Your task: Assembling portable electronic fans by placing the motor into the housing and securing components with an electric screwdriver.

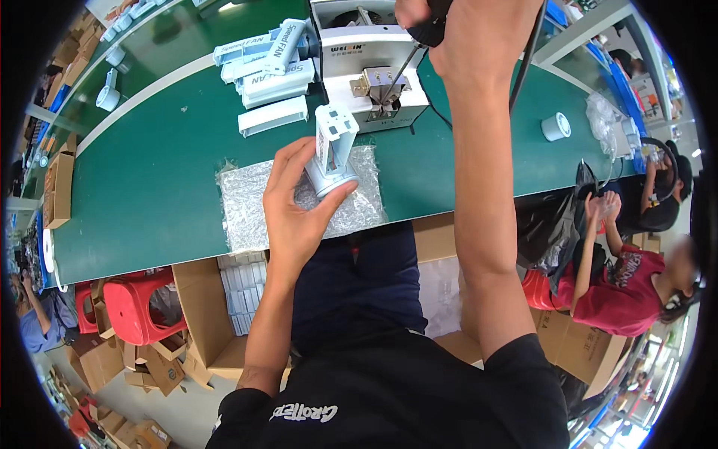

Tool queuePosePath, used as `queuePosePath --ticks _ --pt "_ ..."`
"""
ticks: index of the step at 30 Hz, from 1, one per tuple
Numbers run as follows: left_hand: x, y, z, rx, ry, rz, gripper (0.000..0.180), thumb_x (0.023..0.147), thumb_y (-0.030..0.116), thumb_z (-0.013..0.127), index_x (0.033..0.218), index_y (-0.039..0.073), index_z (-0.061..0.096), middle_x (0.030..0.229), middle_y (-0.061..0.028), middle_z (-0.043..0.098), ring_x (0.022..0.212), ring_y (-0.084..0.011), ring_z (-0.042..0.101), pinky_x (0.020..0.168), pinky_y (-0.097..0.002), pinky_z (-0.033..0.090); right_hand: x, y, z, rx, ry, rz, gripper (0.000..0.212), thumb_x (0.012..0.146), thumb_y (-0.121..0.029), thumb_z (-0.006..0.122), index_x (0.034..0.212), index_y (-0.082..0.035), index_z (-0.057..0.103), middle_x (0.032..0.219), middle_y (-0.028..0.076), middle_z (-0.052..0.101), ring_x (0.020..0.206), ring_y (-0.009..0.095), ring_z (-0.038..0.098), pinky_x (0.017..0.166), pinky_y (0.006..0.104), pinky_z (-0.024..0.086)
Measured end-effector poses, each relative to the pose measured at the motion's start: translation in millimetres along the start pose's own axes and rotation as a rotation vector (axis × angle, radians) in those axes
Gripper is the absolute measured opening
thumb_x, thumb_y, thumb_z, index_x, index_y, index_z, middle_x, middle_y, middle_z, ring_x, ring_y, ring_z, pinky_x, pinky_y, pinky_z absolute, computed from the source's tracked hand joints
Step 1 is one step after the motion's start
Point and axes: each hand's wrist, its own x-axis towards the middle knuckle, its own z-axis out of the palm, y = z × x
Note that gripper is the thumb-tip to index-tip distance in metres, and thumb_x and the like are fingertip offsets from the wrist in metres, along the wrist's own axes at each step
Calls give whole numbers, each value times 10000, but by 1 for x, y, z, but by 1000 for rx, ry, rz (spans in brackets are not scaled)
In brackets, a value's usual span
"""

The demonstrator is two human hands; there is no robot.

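My left hand (292,206) is curled round the round base of a pale blue-white plastic fan housing (334,146). The housing stands upright on a sheet of bubble wrap (250,206), with its narrow hollow part uppermost. Up at the top edge, my right hand (467,37) grips a black electric screwdriver (431,30), partly cut off by the picture's edge. Its thin shaft slants down and left into the metal pick-up block of a white screw feeder (340,71). Whether a screw sits on the bit is too small to tell.
Left of the feeder lies a pile of pale plastic shells (273,78). A small white round part (556,126) and a clear plastic bag (600,120) are at the right. Open cartons (198,314) stand under the bench edge. A co-worker in a red shirt (624,288) sits at right.
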Motion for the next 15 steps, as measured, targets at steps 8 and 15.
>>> queuePosePath --ticks 8,15 --pt "1 4 6 40 26 25 628 735 86 929 1308 5 685 1267 -139 676 1114 -246 682 944 -350 543 -12 -21 -8 527 -33 174 759 924 -850 437 778 -106 478 474 -1 414 340 117 408 314 263 345" --pt "1 6 5 101 31 39 625 742 115 932 1308 10 686 1245 -139 691 1098 -240 691 929 -348 550 -52 -50 7 -152 -103 11 892 888 -939 286 840 -74 497 490 15 435 401 97 443 405 222 416"
